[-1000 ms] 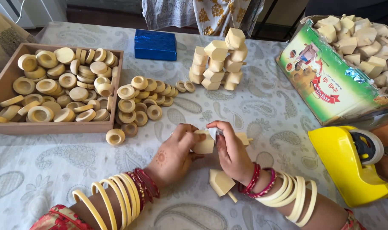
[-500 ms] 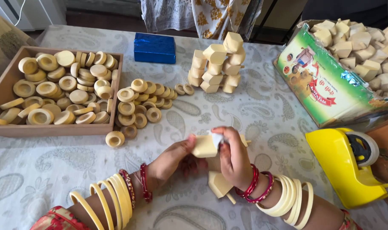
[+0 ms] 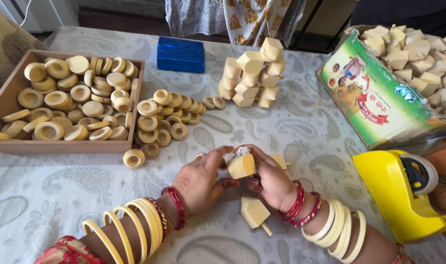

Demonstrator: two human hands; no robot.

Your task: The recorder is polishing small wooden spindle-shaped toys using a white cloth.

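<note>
Paisley cloth is covering the bench (image 3: 61, 195). Both hands, left (image 3: 201, 178) and right (image 3: 269, 176), are pinching one wooden block (image 3: 241, 166) between them.

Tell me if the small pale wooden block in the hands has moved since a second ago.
Yes. The small pale wooden block has been lifted off the patterned tablecloth and now sits higher, held between both hands above the pegged wooden piece lying there.
</note>
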